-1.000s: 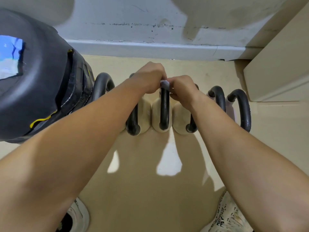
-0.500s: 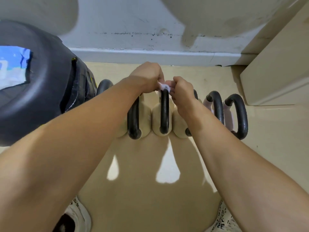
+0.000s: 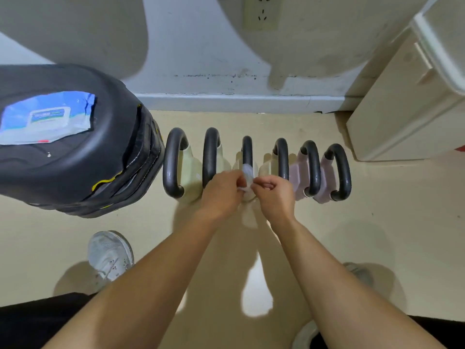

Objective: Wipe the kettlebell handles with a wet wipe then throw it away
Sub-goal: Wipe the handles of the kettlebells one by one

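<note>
Several kettlebells stand in a row on the floor along the wall, each with a black handle. The middle handle (image 3: 247, 150) has a white wet wipe (image 3: 246, 175) wrapped around its near part. My left hand (image 3: 221, 195) pinches the wipe from the left and my right hand (image 3: 274, 195) pinches it from the right, both low on that handle. The leftmost handle (image 3: 172, 162) and the rightmost handle (image 3: 339, 170) look shiny and damp.
A black padded stool (image 3: 83, 159) stands at the left with a blue wet-wipe pack (image 3: 47, 117) on top. A beige cabinet (image 3: 402, 109) fills the right corner. My white shoes (image 3: 110, 255) rest on the beige floor. A wall socket (image 3: 261, 11) is above.
Both hands have slid with the wipe from the top of the middle handle down toward its near end. The camera has risen and pulled back, showing the whole row.
</note>
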